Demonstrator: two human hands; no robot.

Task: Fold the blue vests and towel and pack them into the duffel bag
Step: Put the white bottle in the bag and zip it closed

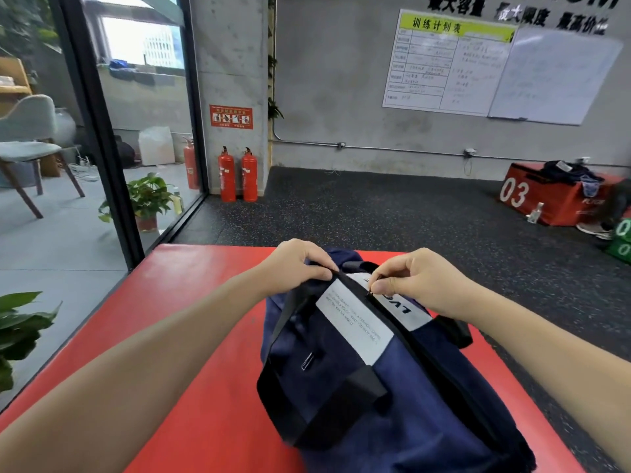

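Two hands work the duffel bag point(358, 370) lying on the red worktop point(191, 336). Left hand point(297, 264) fingers grip the bag's far end; right hand point(416, 281) fingers pinch the zipper pull point(370, 292). If my left grip slackens, the zipper may snag fabric.

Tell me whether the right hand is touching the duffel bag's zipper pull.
Touching. In the head view, the right hand pinches the small zipper pull between thumb and forefinger on top of the duffel bag, with no gap visible.
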